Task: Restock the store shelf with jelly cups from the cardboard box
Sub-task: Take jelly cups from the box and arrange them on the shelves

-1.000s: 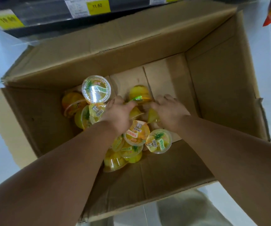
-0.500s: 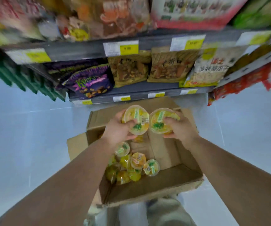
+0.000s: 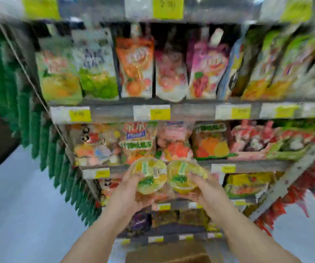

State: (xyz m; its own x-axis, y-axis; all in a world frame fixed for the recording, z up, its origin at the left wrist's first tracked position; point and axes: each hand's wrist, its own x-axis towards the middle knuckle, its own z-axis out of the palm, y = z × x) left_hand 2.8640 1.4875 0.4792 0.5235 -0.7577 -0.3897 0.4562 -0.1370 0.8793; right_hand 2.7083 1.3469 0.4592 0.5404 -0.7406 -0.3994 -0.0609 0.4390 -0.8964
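My left hand (image 3: 128, 194) grips a yellow jelly cup (image 3: 149, 175) with a green-printed lid, held up in front of the store shelf (image 3: 191, 112). My right hand (image 3: 208, 194) grips a second yellow jelly cup (image 3: 185, 176) right beside the first; the two cups nearly touch. Both are raised at the height of the third shelf edge. Only the top rim of the cardboard box (image 3: 168, 253) shows at the bottom of the view, between my forearms; its contents are hidden. The picture is blurred by motion.
Shelf rows carry upright bags of colourful snacks (image 3: 135, 67) and yellow price tags (image 3: 160, 113). A row of green packets (image 3: 20, 103) hangs along the left end of the shelving, red packets (image 3: 304, 186) on the right. Pale floor (image 3: 20, 215) lies to the left.
Both hands took a jelly cup each out of the box and lifted them up to the shelves. The view swung from the box up to the shelf rows.
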